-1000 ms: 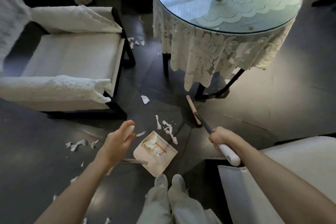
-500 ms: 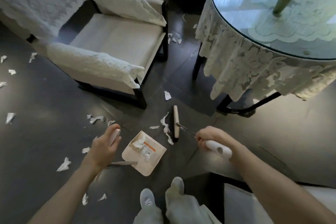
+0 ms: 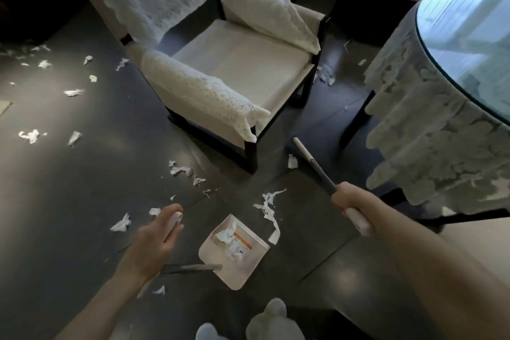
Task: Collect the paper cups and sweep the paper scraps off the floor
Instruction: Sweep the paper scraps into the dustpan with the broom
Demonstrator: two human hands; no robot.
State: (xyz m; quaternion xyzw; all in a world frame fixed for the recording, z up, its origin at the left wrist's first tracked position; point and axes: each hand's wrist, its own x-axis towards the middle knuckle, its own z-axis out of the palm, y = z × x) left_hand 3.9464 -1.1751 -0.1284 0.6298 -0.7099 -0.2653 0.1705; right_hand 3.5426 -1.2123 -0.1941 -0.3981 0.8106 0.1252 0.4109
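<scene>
Dark, glossy floor fills the view, with pale glare on the left. Biggest thing on it is a white armchair under lace covers, set at an angle with one front leg nearest the person. On the right is a round glass tabletop, a lace cloth hanging down its side. Between the two runs a narrow lane of floor. To the left the floor opens wide, out to the dark edge of the room.

Now the broom: its long axis slants from the right hand up and left into that lane, pale head end near the armchair's front leg. Whether the head touches the floor I cannot tell. The right hand is wrapped round the white grip, fingers curled.

The dustpan sits on the floor just ahead of the shoes, turned cornerwise, one corner pointing away toward the armchair, with crumpled paper inside. A thin dark rod runs from its near-left edge toward the left hand, which curls round a pale handle.

Paper scraps: a long torn strip lies just off the dustpan's far right edge, and one piece lies just beside the broom head. A cluster sits ahead of the left hand, and loose bits lie well apart across the open left side.
</scene>
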